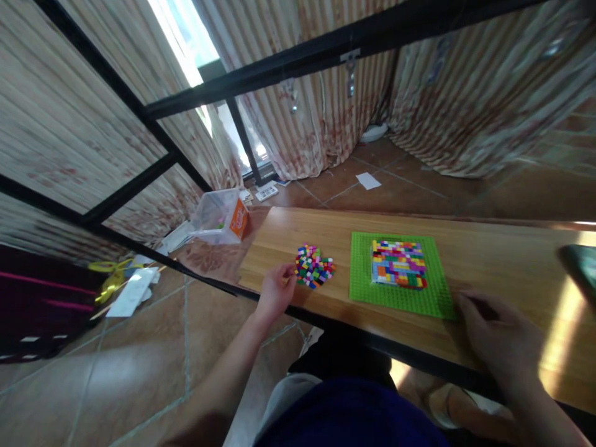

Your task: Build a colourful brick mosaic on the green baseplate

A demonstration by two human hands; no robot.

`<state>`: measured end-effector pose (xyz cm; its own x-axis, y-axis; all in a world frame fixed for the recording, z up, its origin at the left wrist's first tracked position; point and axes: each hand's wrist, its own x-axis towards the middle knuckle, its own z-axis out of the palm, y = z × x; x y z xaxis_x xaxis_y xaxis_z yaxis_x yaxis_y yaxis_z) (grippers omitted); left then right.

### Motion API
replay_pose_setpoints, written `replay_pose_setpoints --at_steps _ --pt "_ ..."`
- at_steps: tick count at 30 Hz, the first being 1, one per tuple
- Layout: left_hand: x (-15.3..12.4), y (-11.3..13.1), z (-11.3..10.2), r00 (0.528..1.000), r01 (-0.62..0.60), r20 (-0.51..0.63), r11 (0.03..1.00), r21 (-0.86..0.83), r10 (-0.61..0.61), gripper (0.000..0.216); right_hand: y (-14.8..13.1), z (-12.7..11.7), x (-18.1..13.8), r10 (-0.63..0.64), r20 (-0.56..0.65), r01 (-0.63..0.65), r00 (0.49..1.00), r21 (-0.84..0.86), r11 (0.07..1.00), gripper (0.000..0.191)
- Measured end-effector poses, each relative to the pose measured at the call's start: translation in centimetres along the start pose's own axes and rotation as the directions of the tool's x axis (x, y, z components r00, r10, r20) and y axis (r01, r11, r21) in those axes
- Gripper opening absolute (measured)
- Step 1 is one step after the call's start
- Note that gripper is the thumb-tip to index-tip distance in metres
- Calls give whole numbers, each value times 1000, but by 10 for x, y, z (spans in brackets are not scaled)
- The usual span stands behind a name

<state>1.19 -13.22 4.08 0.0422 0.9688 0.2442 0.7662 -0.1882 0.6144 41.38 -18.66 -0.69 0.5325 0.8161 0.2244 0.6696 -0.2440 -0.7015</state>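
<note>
A green baseplate (400, 295) lies on the wooden table (488, 261), with a block of many-coloured small bricks (398, 264) pressed onto its middle. Left of it sits a loose pile of small coloured bricks (313, 266). My left hand (275, 292) rests at the table's front edge, its curled fingers touching the left side of the pile; what they pinch, if anything, is too small to see. My right hand (493, 335) lies on the table just right of the baseplate's near corner, fingers bent and close together, nothing visible in them.
A clear plastic box (218, 217) with an orange label stands on the floor beyond the table's left end. Yellow scissors (109, 276) and papers lie on the tiled floor at left. A dark phone-like object (580, 267) is at the right edge. Curtains hang behind.
</note>
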Motion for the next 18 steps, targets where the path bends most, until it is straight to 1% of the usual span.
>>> replay_pose_setpoints --at_steps 3,8,13,18 --pt "0 -7 4 999 32 21 999 13 -32 22 0 -1 0 4 -3 -4 1000 -34 999 31" --pt "12 1 13 997 -10 73 996 94 3 28 -2 -2 -1 -3 -20 1 1000 -67 998 38" --pt "38 21 15 988 -68 148 974 218 36 31 -4 -1 -1 -6 -23 4 1000 -99 995 40" --pt "59 47 27 978 -48 204 917 396 -37 31 -6 -1 -1 -32 -45 29 998 -66 997 38"
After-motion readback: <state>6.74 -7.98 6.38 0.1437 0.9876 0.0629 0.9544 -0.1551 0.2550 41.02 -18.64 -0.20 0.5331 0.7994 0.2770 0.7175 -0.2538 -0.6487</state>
